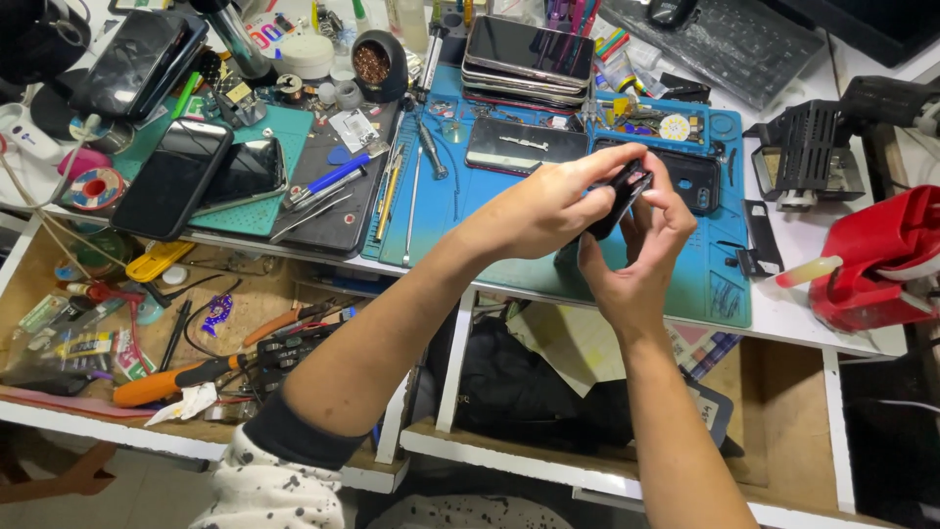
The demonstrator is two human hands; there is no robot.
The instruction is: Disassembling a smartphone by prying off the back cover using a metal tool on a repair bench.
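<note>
Both hands meet above the middle of the blue work mat point(470, 220) that covers the desk point(813, 313), and between them they hold a small black phone point(619, 196), tilted on edge so that only its dark side and a red glint near the top show. The left hand point(548, 208) comes in from the near left with its arm crossing over an open drawer; its grip is clenched on the phone, fingers wrapped over the upper edge and the thumb pressed against the side. The right hand point(636, 260) rises from below, its grip also grasping the phone, the fingertips curled round the right edge and the palm beneath it. The phone is lifted clear of the mat, just near of a dark phone shell point(691, 178) lying flat there. Farther off, a stack of phones point(529, 57) sits at the far edge of the mat, with a flat dark panel point(524, 145) between the stack and the hands. To the left, on a green mat point(284, 132), two black phones point(196, 176) lie side by side, next to a blue pen point(328, 178) and tweezers point(313, 216). At the right edge stands a red tool point(881, 264), and an orange-handled screwdriver point(166, 382) lies in the open drawer point(59, 407) at the near left.
</note>
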